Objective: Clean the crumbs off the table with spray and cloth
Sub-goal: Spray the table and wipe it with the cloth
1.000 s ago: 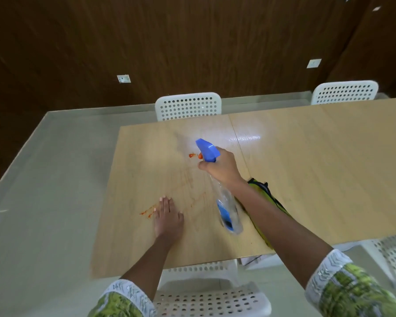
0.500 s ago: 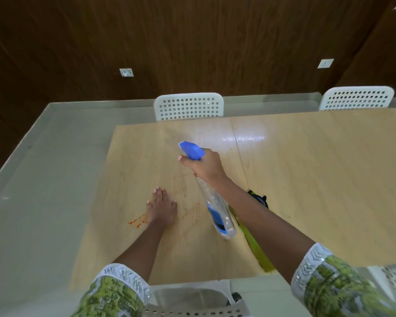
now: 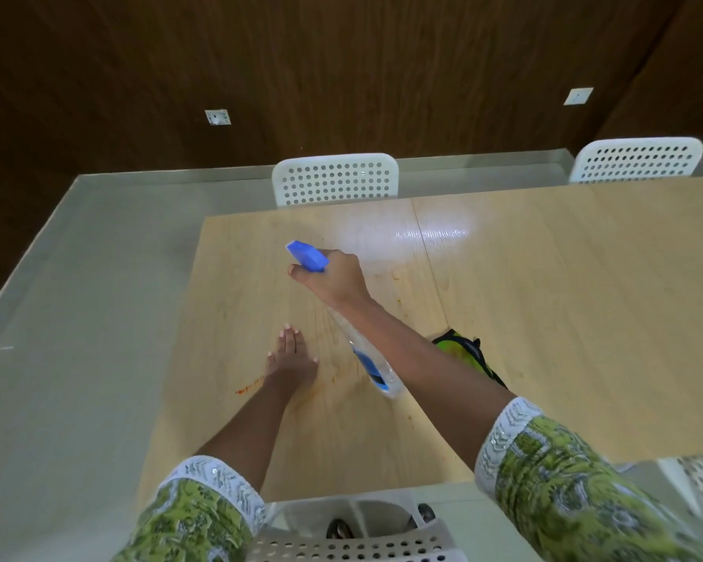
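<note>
Right hand (image 3: 333, 279) gripping clear plastic spray bottle (image 3: 372, 365), left hand (image 3: 292, 358) flat on glossy wooden table (image 3: 544, 298)

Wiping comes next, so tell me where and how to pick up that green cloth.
Pinch the green cloth at its bunched far end, the exposed part. Come from the right side of the table with the right hand, since that forearm covers the near part.

- Spray bottle (image 3: 376, 365): clear, with blue head and label.
- Cloth (image 3: 465, 352): yellow-green, dark edging.
- Table (image 3: 544, 302): pale wood grain.
- Sleeves (image 3: 565, 472): green print, white cuffs.
- Chairs (image 3: 335, 178): white, perforated.
- Crumbs (image 3: 249, 388): orange.
</note>
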